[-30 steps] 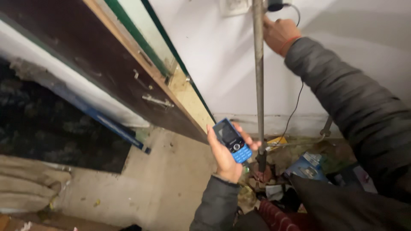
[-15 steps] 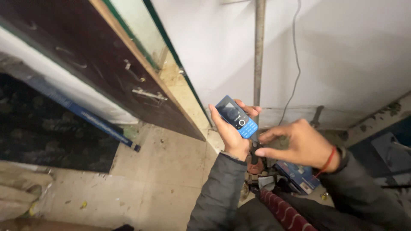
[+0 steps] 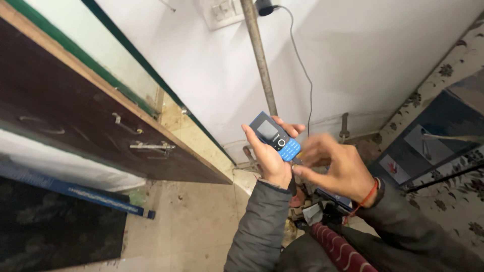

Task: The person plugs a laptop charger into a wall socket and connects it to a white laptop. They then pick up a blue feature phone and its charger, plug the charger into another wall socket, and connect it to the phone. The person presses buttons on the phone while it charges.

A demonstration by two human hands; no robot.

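Two bare hands meet in front of a white wall: the left hand [image 3: 269, 158] is wrapped around a small blue keypad phone with a dark screen [image 3: 275, 136], held up, while the right hand [image 3: 335, 168] hovers beside its lower end, fingers loosely apart and gripping nothing. A thin black cable [image 3: 305, 80] hangs down the wall behind. A careless push at the phone's base could knock it from that one-handed hold.

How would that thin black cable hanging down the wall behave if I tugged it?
The cable looks thin and floppy, hanging slack, so it would likely swing. It runs from the black plug beside the wall socket; a hard tug might pull that loose.
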